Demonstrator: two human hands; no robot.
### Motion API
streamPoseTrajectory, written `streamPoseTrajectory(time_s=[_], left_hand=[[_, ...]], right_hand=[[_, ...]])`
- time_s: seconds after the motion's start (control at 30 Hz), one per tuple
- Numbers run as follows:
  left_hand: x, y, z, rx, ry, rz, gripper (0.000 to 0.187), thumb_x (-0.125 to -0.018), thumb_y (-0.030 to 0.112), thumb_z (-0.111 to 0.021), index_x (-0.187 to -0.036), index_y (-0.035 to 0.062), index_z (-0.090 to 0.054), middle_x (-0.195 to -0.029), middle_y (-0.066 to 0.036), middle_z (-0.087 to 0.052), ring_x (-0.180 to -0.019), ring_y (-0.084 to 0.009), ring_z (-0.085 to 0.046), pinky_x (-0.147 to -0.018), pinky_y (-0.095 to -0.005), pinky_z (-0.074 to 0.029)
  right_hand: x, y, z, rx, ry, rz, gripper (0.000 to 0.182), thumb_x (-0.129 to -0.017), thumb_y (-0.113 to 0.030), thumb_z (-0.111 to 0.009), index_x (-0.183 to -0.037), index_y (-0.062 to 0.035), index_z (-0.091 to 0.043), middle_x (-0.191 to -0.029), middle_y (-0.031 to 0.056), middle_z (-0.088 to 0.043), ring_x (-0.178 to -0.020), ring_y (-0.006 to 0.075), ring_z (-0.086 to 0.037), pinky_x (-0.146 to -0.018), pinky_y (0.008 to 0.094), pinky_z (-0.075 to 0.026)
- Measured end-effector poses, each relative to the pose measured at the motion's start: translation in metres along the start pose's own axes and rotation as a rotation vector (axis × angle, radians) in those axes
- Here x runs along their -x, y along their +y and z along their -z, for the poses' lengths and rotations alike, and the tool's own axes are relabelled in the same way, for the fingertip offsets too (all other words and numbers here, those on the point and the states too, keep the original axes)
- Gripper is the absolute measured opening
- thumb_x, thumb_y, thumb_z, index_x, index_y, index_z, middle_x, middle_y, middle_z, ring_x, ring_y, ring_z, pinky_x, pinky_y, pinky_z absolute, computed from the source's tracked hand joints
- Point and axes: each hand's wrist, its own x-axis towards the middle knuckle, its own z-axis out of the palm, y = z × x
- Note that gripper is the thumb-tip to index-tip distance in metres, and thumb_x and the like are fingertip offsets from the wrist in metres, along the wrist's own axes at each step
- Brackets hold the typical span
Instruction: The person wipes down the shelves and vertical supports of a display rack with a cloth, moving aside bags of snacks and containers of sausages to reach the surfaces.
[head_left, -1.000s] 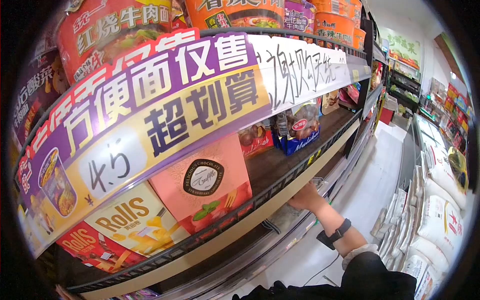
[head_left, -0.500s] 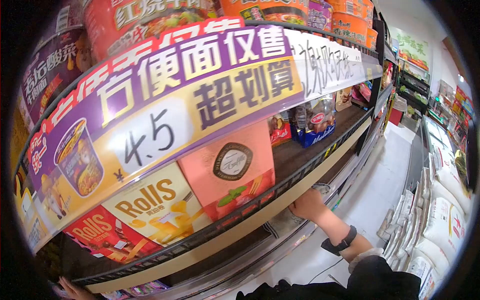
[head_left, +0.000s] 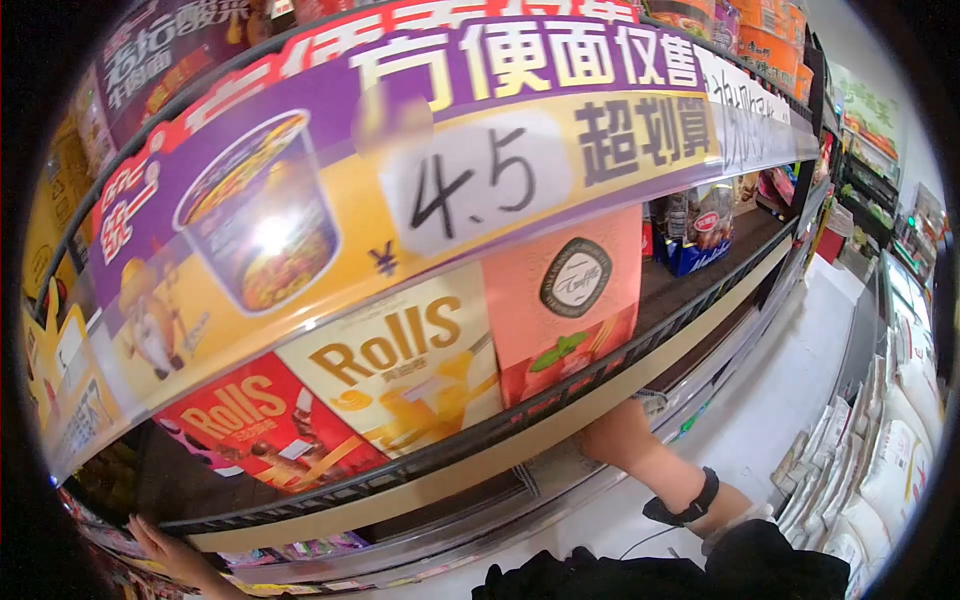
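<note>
My right hand (head_left: 617, 437), with a black band (head_left: 690, 500) on its wrist, reaches in below the beige shelf edge (head_left: 440, 470). Its fingers are hidden, and a greyish, cloth-like thing (head_left: 560, 468) shows beside it. At the lower left, my left hand (head_left: 165, 552) lies near the shelf's left end with its fingers stretched out, holding nothing visible. Above the hands, a red Rolls box (head_left: 265, 420), a cream Rolls box (head_left: 400, 365) and a pink box (head_left: 565, 300) stand on the wire-edged shelf.
A purple and yellow price banner (head_left: 450, 180) spans the shelf above, under instant noodle tubs (head_left: 175, 55). To the right runs a pale floor aisle (head_left: 745, 430), bordered by stacked white sacks (head_left: 895, 460). Small colourful packets (head_left: 300, 548) lie on a lower shelf.
The view has shifted, so the banner and boxes appear further right. More of my left hand shows at the lower left. My right hand stays beneath the shelf edge, its fingers now more hidden.
</note>
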Motion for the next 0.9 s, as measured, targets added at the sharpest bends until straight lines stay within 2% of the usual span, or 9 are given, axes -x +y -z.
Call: streamPoseTrajectory(time_s=[0.3, 0.4, 0.47, 0.53, 0.67, 0.7, 0.73, 0.77, 0.9], left_hand=[[-0.002, -0.017, -0.007, 0.080, -0.005, -0.037, 0.048, -0.096, 0.030, -0.042, -0.122, -0.0097, -0.046, -0.132, -0.024, -0.043, -0.125, -0.0325, -0.038, -0.104, -0.0374, -0.028], [-0.001, -0.011, -0.010, 0.094, 0.042, -0.095, 0.043, -0.096, 0.025, -0.044, -0.118, -0.0116, -0.049, -0.127, -0.025, -0.047, -0.121, -0.0333, -0.042, -0.102, -0.0370, -0.030], [0.000, -0.007, -0.010, 0.136, 0.024, -0.091, 0.039, -0.095, 0.022, -0.045, -0.115, -0.0113, -0.050, -0.124, -0.024, -0.049, -0.119, -0.0332, -0.043, -0.101, -0.0377, -0.031], [0.006, 0.011, -0.007, 0.095, 0.000, -0.026, 0.044, -0.095, 0.029, -0.044, -0.122, -0.0061, -0.049, -0.131, -0.022, -0.044, -0.125, -0.0313, -0.037, -0.103, -0.0383, -0.029], [0.006, 0.022, -0.006, 0.107, -0.029, -0.107, 0.039, -0.095, 0.028, -0.045, -0.114, -0.0056, -0.052, -0.122, -0.023, -0.050, -0.120, -0.0359, -0.041, -0.102, -0.0412, -0.027], [0.005, 0.024, -0.007, 0.084, 0.023, -0.204, 0.035, -0.095, 0.026, -0.044, -0.104, -0.0069, -0.053, -0.110, -0.023, -0.054, -0.108, -0.0364, -0.047, -0.094, -0.0412, -0.032], [0.000, 0.035, 0.003, 0.101, -0.126, -0.231, 0.030, -0.095, 0.022, -0.043, -0.091, -0.0068, -0.051, -0.090, -0.021, -0.052, -0.087, -0.0348, -0.048, -0.079, -0.0405, -0.036], [0.001, 0.046, 0.005, 0.127, -0.082, -0.291, 0.029, -0.094, 0.021, -0.042, -0.085, -0.0060, -0.048, -0.082, -0.019, -0.048, -0.079, -0.0335, -0.045, -0.073, -0.0401, -0.035], [-0.001, 0.063, 0.013, 0.147, -0.116, -0.380, 0.030, -0.093, 0.018, -0.042, -0.071, -0.0022, -0.041, -0.069, -0.016, -0.041, -0.066, -0.0310, -0.041, -0.060, -0.0400, -0.030]], right_hand=[[-0.008, -0.101, 0.003, -0.213, -0.170, 0.147, 0.029, -0.075, -0.027, -0.052, -0.082, -0.0045, -0.069, -0.085, 0.0166, -0.065, -0.082, 0.0327, -0.063, -0.065, 0.0430, -0.053], [-0.008, -0.142, 0.002, -0.249, -0.351, 0.119, 0.032, -0.075, -0.025, -0.055, -0.100, -0.0059, -0.061, -0.096, 0.0141, -0.062, -0.089, 0.0337, -0.060, -0.074, 0.0454, -0.050], [-0.008, -0.168, -0.014, -0.339, -0.139, 0.234, 0.030, -0.078, -0.028, -0.051, -0.075, -0.0040, -0.069, -0.082, 0.0169, -0.065, -0.079, 0.0337, -0.063, -0.069, 0.0436, -0.052], [-0.012, -0.195, -0.008, -0.396, -0.129, 0.291, 0.034, -0.081, -0.032, -0.051, -0.071, -0.0047, -0.068, -0.076, 0.0154, -0.065, -0.074, 0.0340, -0.063, -0.065, 0.0430, -0.052], [-0.012, -0.235, -0.009, -0.398, -0.112, 0.302, 0.037, -0.082, -0.034, -0.051, -0.064, -0.0069, -0.067, -0.061, 0.0137, -0.062, -0.064, 0.0340, -0.062, -0.058, 0.0435, -0.051], [-0.015, -0.234, -0.003, -0.394, -0.173, 0.290, 0.036, -0.082, -0.034, -0.051, -0.066, -0.0065, -0.068, -0.068, 0.0151, -0.063, -0.070, 0.0342, -0.062, -0.059, 0.0437, -0.051], [-0.016, -0.234, 0.001, -0.391, -0.235, 0.274, 0.036, -0.082, -0.034, -0.051, -0.067, -0.0061, -0.068, -0.076, 0.0165, -0.063, -0.076, 0.0345, -0.062, -0.060, 0.0438, -0.051], [-0.013, -0.230, -0.005, -0.345, -0.174, 0.262, 0.037, -0.082, -0.035, -0.050, -0.073, -0.0049, -0.068, -0.100, 0.0198, -0.059, -0.091, 0.0351, -0.058, -0.060, 0.0449, -0.051], [-0.011, -0.205, 0.003, -0.284, -0.223, 0.183, 0.034, -0.081, -0.036, -0.050, -0.089, -0.0089, -0.069, -0.119, 0.0197, -0.048, -0.105, 0.0368, -0.048, -0.076, 0.0507, -0.047]])
